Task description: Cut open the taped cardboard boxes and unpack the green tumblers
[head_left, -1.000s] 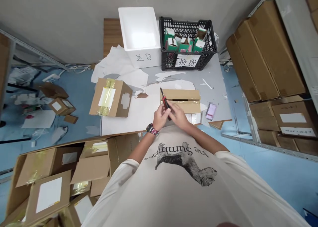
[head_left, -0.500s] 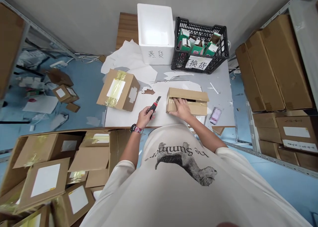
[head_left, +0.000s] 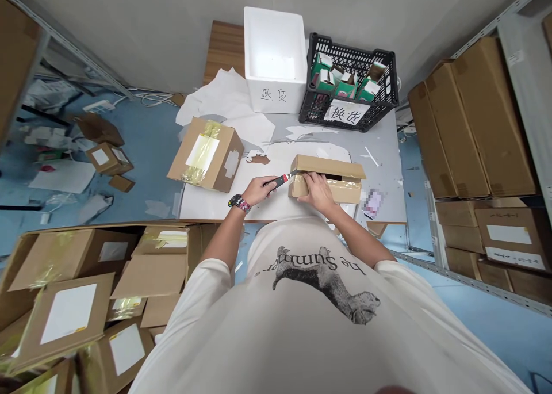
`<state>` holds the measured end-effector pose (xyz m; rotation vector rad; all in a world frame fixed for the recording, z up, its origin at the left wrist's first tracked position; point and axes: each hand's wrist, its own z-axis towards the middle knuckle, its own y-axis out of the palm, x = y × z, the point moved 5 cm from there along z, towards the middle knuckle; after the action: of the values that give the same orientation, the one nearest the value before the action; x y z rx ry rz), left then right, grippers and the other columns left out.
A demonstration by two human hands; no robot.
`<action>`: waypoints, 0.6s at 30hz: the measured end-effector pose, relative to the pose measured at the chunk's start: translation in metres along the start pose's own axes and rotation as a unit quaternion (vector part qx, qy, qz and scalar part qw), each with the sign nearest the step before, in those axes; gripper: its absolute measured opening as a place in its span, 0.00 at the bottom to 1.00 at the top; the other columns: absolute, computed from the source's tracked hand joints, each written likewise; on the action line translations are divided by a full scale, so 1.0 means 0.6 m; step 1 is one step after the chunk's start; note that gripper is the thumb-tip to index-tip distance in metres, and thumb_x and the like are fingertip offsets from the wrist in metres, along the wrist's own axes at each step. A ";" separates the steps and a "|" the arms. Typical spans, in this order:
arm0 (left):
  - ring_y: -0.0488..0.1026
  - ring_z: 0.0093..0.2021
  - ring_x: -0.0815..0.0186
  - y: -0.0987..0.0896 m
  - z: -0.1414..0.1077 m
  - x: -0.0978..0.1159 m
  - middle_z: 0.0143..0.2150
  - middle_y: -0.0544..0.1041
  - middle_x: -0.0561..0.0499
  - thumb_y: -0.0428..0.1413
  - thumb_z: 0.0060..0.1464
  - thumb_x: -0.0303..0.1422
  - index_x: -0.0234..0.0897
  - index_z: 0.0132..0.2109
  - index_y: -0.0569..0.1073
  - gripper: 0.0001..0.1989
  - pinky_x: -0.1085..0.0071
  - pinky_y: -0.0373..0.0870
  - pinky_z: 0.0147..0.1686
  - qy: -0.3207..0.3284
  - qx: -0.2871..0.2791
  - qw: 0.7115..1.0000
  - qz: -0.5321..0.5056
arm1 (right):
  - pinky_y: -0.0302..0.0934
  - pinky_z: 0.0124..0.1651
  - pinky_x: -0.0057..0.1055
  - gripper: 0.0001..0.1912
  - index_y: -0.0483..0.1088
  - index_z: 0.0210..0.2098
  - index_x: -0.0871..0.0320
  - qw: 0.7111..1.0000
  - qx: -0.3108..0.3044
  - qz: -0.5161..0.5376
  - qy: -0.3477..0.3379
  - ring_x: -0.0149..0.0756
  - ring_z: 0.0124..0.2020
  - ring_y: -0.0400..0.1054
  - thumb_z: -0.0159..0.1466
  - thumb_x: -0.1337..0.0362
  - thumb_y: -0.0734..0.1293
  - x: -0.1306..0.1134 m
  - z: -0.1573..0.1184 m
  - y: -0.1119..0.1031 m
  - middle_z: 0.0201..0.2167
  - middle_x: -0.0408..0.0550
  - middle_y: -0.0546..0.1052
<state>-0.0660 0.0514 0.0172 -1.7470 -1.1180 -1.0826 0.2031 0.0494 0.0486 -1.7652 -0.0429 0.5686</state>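
Note:
My left hand (head_left: 256,191) is closed around a black and red utility knife (head_left: 278,181). Its blade points right and reaches the left end of a small cardboard box (head_left: 348,191); I cannot tell how deep the tip goes. Across the top of this box runs a narrow gap between partly raised flaps, with clear tape on the near side. My right hand (head_left: 318,194) grips the box's near side, fingers bent over the edge at the gap. What lies inside is hidden. Under both hands is a white-covered table (head_left: 276,207).
A taped carton (head_left: 222,164) stands left on the table. Behind are a white foam box (head_left: 276,95) and a black crate (head_left: 364,118) holding green boxes. A phone (head_left: 373,203) lies right. A large carton (head_left: 202,238) full of parcels stands front left; shelved boxes (head_left: 491,112) line the right.
My left hand has turned the knife and brought it right, from above the table to the box's left end. My right hand stays on the box.

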 end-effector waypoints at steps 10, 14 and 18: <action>0.72 0.22 0.66 0.004 0.021 0.031 0.33 0.85 0.51 0.63 0.64 0.44 0.40 0.62 0.91 0.26 0.69 0.70 0.27 0.013 -0.075 0.994 0.073 | 0.47 0.88 0.69 0.59 0.55 0.89 0.55 1.000 0.022 0.004 -0.016 0.69 0.78 0.67 0.67 0.56 0.84 -0.004 -0.016 -0.010 0.75 0.66 0.76; 0.73 0.22 0.65 0.006 0.016 0.028 0.32 0.84 0.51 0.66 0.62 0.45 0.42 0.58 0.92 0.23 0.68 0.71 0.27 -0.001 -0.087 0.994 0.059 | 0.47 0.88 0.71 0.56 0.56 0.89 0.52 0.999 0.036 -0.001 -0.022 0.68 0.78 0.67 0.70 0.54 0.82 0.005 -0.011 -0.029 0.75 0.64 0.76; 0.72 0.23 0.65 -0.019 -0.015 -0.020 0.34 0.86 0.48 0.69 0.59 0.51 0.40 0.57 0.90 0.27 0.69 0.71 0.24 -0.048 -0.067 0.996 -0.042 | 0.47 0.88 0.69 0.45 0.61 0.88 0.51 0.999 0.033 0.005 -0.020 0.66 0.79 0.67 0.77 0.51 0.76 0.009 -0.019 -0.037 0.76 0.62 0.77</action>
<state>-0.0816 0.0431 0.0109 -1.8887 -1.2112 -1.1584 0.2184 0.0469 0.0689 -1.6909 -0.0426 0.6049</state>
